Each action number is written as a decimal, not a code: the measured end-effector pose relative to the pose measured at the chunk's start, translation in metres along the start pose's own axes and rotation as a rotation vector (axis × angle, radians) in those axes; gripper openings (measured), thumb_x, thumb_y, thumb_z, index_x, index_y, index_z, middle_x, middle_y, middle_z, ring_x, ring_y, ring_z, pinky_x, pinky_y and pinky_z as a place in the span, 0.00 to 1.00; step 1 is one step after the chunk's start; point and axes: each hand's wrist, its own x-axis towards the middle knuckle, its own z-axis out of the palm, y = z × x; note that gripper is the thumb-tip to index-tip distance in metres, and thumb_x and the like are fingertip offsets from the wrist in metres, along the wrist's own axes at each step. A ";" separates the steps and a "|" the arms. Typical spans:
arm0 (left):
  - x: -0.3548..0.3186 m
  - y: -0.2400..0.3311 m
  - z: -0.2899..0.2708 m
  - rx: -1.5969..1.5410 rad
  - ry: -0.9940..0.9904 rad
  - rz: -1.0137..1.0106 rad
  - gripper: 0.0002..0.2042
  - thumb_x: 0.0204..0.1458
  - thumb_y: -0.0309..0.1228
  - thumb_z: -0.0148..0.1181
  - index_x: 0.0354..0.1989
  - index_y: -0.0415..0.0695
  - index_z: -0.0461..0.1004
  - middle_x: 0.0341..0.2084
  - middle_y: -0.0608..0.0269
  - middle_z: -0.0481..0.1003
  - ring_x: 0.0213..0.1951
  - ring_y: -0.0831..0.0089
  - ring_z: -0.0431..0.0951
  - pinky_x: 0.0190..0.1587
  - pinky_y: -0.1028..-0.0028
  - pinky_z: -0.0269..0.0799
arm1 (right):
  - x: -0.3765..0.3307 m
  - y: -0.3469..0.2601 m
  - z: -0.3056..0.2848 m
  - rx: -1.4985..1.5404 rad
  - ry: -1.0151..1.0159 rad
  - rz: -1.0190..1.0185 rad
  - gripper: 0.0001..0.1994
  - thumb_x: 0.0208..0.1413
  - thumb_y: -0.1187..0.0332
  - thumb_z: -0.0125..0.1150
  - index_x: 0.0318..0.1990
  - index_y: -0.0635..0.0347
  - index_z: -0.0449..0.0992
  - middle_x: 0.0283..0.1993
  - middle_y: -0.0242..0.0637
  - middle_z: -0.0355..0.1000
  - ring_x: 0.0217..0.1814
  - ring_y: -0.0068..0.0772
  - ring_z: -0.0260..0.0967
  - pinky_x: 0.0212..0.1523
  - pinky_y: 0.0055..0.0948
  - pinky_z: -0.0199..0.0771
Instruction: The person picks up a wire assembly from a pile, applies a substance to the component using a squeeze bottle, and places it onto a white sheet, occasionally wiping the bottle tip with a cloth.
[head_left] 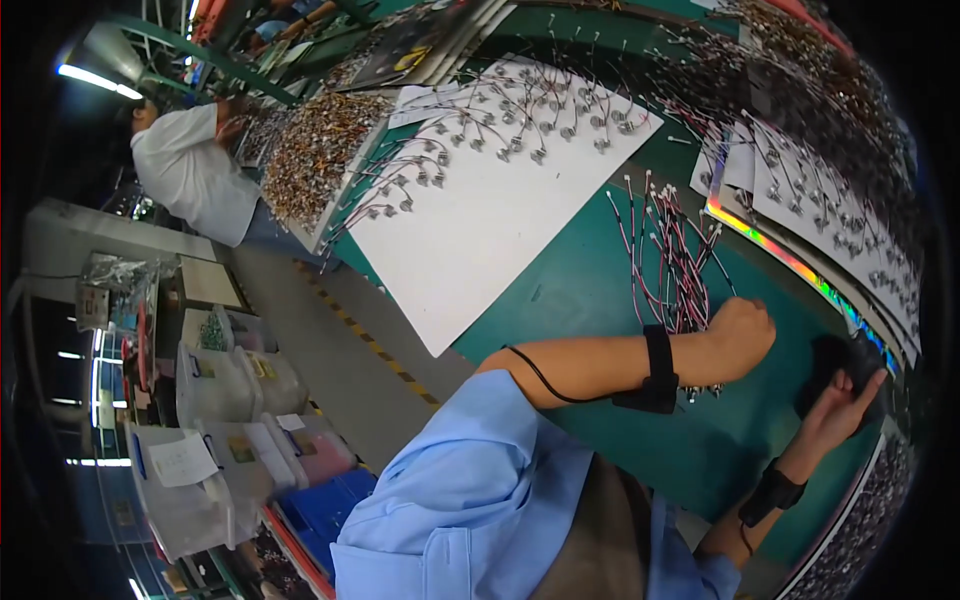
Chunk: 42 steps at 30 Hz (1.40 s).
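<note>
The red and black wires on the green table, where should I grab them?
Probably around the middle of the wires, from above: they're bunched there, while their top ends fan out and your left forearm hides the lower part.

Here's the left arm [590, 368], bent at the elbow, bare forearm lying almost level and aimed rightward, the left hand [742, 338] curled at its end, back uppermost, fingertips hidden! And across on the right, the right forearm [748, 530] slants upward, the right hand [830, 418] well apart from its partner, one finger stretched up and outward, its grip unreadable.
</note>
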 end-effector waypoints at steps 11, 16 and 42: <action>-0.004 -0.030 -0.031 -0.639 0.148 -0.085 0.05 0.38 0.24 0.54 0.23 0.35 0.70 0.21 0.50 0.71 0.26 0.63 0.74 0.26 0.69 0.71 | 0.003 0.001 0.001 0.011 -0.031 0.002 0.12 0.54 0.61 0.50 0.31 0.63 0.66 0.26 0.31 0.61 0.22 0.19 0.52 0.23 0.16 0.55; -0.023 -0.043 -0.087 -1.346 -0.171 -0.425 0.08 0.46 0.28 0.55 0.30 0.35 0.69 0.21 0.54 0.71 0.25 0.72 0.74 0.23 0.77 0.70 | -0.002 -0.001 0.004 0.033 -0.040 0.003 0.12 0.55 0.61 0.50 0.31 0.63 0.67 0.27 0.31 0.62 0.22 0.19 0.52 0.23 0.16 0.54; -0.054 -0.065 -0.060 -1.835 0.446 -0.373 0.10 0.47 0.21 0.52 0.39 0.35 0.65 0.34 0.59 0.68 0.36 0.67 0.75 0.33 0.77 0.75 | -0.046 0.017 0.064 -0.029 -0.192 -0.068 0.15 0.55 0.62 0.49 0.42 0.65 0.62 0.34 0.32 0.60 0.26 0.18 0.50 0.28 0.18 0.54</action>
